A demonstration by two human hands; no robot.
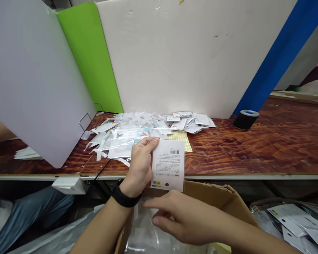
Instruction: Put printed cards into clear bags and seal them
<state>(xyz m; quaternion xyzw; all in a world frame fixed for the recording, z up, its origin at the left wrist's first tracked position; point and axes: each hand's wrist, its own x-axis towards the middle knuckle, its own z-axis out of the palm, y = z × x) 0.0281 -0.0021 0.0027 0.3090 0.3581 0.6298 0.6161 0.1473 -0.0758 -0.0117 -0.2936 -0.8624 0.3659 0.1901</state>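
My left hand (141, 165) is closed on a white printed card in a clear plastic sleeve (168, 165), pinching its left edge between thumb and fingers. Small text, a barcode and a dark round hole show on the card, which appears upside down. Just below it, my right hand (175, 217) has its index finger stretched out to the left and the thumb apart, with nothing visible between them. Under both hands stands a cardboard box (214, 194) containing clear plastic bags (148, 236).
Behind the card lie a heap of plastic packets and strips (127, 137), a pile of packaged cards (190, 121) and a yellow sticker sheet (184, 137). A black roll (245, 120) stands to the right. White panels (175, 60) border the wooden table (219, 155). More packaged cards (294, 220) lie lower right.
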